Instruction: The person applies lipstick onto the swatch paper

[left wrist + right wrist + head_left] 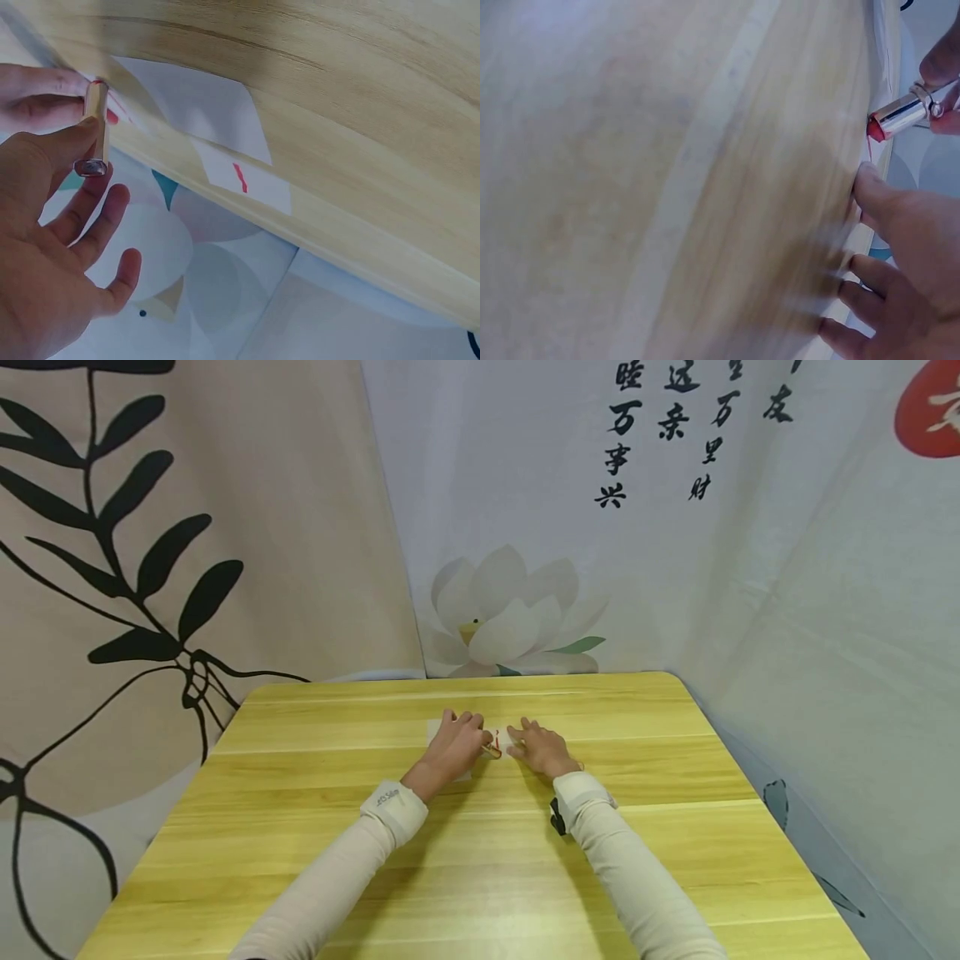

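Observation:
My left hand (455, 745) pinches a lipstick (95, 124) with a shiny metallic case between thumb and fingers. In the right wrist view, its red tip (876, 129) is at the white paper, beside a thin red line. Spread on the table, my right hand (542, 750) has its fingertips at the paper near the lipstick and holds nothing. White paper (214, 105) lies under and around the hands. A smaller white piece (270, 191) bears a short red stroke (240, 178). In the head view, the left hand covers much of the paper.
A light wooden table (480, 877) stretches beneath both arms, and the paper lies toward its far edge. Behind it hang a beige curtain (300, 527) with dark leaves and a pale cloth (510, 460) with a printed flower and black characters.

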A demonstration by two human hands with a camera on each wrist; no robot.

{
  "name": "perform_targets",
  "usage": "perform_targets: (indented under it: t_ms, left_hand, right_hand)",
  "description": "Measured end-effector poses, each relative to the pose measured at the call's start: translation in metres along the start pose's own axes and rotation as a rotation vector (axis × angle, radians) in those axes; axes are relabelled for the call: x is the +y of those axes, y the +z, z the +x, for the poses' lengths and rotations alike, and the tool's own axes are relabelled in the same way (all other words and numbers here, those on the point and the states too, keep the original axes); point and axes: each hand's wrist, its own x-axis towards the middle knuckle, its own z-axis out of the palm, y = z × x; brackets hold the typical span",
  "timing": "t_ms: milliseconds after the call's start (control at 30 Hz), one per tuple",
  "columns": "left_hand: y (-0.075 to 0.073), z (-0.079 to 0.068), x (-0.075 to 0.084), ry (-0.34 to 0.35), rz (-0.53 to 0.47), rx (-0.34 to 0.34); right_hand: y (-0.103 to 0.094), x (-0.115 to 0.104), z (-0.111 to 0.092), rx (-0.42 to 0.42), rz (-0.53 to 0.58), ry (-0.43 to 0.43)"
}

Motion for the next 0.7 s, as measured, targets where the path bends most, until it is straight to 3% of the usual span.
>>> perform_targets:
  t_ms: [233, 367, 700]
  left_hand:
    - [0.0, 0.016, -0.012, -0.08, -0.019, 0.043]
    - [0.006, 0.025, -0.018, -0.125, -0.038, 0.017]
    - [0.014, 0.038, -0.013, -0.126, -0.036, -0.039]
  right_hand:
    - [0.002, 0.002, 0.001, -0.001, 0.024, 0.001]
    - [0.005, 0.001, 0.0, -0.005, 0.033, 0.006]
    - [0.003, 0.004, 0.001, 0.02, 0.008, 0.016]
